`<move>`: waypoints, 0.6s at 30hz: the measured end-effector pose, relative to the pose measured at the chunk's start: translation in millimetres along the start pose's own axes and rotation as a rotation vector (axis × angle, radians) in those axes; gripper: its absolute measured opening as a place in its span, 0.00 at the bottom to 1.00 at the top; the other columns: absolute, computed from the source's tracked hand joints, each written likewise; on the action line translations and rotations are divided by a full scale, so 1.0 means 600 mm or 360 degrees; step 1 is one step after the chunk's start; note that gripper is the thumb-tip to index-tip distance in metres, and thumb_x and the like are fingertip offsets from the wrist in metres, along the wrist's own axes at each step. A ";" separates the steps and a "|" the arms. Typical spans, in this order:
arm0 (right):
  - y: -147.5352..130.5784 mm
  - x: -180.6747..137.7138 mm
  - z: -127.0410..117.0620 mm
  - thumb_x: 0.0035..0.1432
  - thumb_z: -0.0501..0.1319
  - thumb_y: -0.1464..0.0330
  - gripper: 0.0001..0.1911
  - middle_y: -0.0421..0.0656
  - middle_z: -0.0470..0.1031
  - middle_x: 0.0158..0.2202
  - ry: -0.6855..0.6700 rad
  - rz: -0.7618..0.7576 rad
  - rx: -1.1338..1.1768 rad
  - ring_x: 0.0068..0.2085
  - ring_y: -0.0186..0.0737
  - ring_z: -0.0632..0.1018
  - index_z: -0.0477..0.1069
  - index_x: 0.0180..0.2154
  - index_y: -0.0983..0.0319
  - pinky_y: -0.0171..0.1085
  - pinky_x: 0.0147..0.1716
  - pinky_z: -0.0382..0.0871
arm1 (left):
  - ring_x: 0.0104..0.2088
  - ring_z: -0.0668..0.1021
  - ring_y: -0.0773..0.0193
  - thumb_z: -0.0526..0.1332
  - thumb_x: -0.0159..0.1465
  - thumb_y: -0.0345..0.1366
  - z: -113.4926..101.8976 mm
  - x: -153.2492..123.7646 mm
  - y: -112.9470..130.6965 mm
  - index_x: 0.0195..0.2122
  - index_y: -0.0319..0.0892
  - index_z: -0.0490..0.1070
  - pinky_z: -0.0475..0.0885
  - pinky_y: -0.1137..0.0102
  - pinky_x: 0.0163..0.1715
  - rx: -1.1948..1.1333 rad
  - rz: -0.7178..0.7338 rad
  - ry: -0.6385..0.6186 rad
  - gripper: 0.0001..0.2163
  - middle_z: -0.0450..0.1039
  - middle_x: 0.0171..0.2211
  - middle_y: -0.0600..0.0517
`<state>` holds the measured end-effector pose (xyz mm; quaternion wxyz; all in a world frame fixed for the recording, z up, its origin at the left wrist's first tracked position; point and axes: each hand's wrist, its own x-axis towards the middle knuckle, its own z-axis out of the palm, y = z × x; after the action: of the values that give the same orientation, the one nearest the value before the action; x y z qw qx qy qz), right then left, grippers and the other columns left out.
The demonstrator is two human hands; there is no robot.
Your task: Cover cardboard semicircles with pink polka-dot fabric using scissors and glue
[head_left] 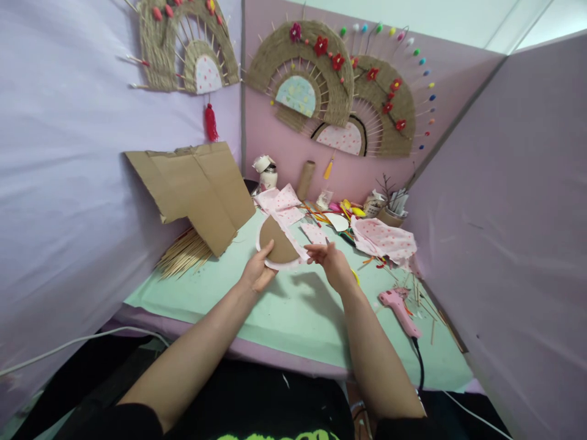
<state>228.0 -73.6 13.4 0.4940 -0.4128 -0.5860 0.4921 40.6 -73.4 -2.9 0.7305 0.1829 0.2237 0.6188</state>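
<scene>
My left hand (260, 267) grips a half-round piece of brown cardboard (279, 239), thumb on its face and fingers beneath. Pale pink fabric is folded over the cardboard's rim as a border. At the right corner of the piece, the fingertips of my right hand (334, 263) touch or nearly touch the fabric edge. A pair of scissors (355, 277) seems tucked in that hand: a yellow loop shows beside the wrist and a dark tip above the fingers. The palm hides most of it. A small scrap of dotted pink fabric (314, 233) lies just behind.
A pink glue gun (400, 310) with a black cord lies at the right. Dotted cloth (385, 239), a white half-round piece (338, 221) and thin sticks (183, 252) lie about. Folded cardboard (202, 189) leans at left; a cardboard tube (306, 179) stands behind.
</scene>
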 end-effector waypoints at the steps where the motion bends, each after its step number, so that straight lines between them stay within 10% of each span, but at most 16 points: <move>1: 0.001 0.002 -0.004 0.56 0.47 0.42 0.34 0.46 0.76 0.29 0.0052 0.0001 0.0136 0.30 0.38 0.74 0.77 0.35 0.62 0.38 0.33 0.65 | 0.48 0.76 0.60 0.59 0.61 0.30 0.000 0.001 0.003 0.56 0.39 0.65 0.67 0.62 0.55 -0.0036 -0.0063 -0.0020 0.20 0.75 0.48 0.46; 8: 0.009 -0.001 0.004 0.57 0.49 0.44 0.32 0.46 0.76 0.27 -0.0026 -0.0092 0.0210 0.30 0.38 0.73 0.78 0.33 0.63 0.38 0.34 0.66 | 0.45 0.78 0.57 0.57 0.63 0.32 0.005 -0.007 0.005 0.55 0.35 0.65 0.68 0.59 0.54 -0.0013 -0.0300 -0.0076 0.18 0.78 0.43 0.44; 18: 0.002 -0.009 0.022 0.49 0.64 0.57 0.15 0.39 0.71 0.22 0.0249 -0.0123 -0.0300 0.24 0.34 0.69 0.73 0.24 0.63 0.34 0.26 0.62 | 0.48 0.76 0.53 0.68 0.54 0.35 0.016 -0.025 -0.016 0.52 0.39 0.69 0.66 0.56 0.54 0.0359 0.0015 -0.0194 0.23 0.76 0.46 0.43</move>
<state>216.1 -81.0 10.6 0.5157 -0.4716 -0.6048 0.3819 51.6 -89.7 1.6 0.7146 0.3023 0.2462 0.5808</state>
